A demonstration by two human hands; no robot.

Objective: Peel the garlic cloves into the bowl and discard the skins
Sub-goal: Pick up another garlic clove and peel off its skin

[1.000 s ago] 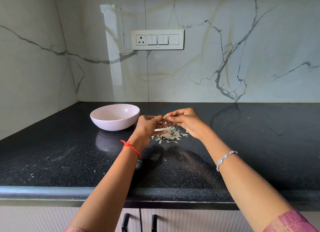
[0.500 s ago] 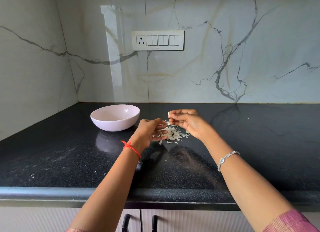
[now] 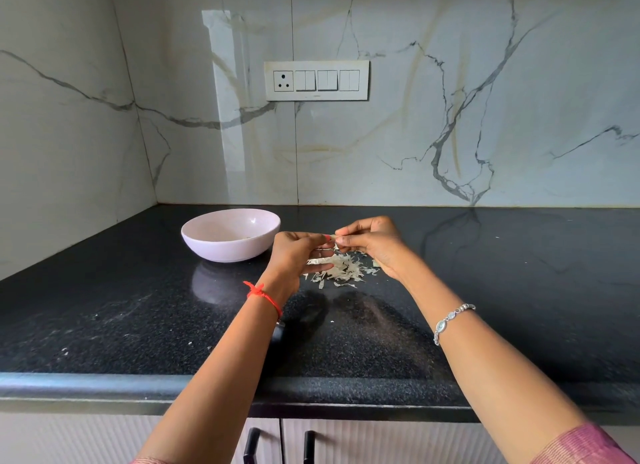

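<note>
A small garlic clove (image 3: pixel 333 238) is pinched between the fingertips of my left hand (image 3: pixel 297 256) and my right hand (image 3: pixel 374 245), held above the black counter. Most of the clove is hidden by my fingers. Just below my hands lies a loose pile of pale garlic skins (image 3: pixel 341 269). To the left of my left hand stands a pale pink bowl (image 3: pixel 204 239) with a little something on its bottom.
The black speckled counter (image 3: pixel 138 325) runs into a corner of marble walls at the left. A switch panel (image 3: pixel 316 80) is on the back wall. Small skin flecks lie near the front edge, above cabinet doors with black handles (image 3: pixel 250 446).
My hands had drawn apart, the right lifting the clove away; now they have come back together and both pinch the clove above the skins.
</note>
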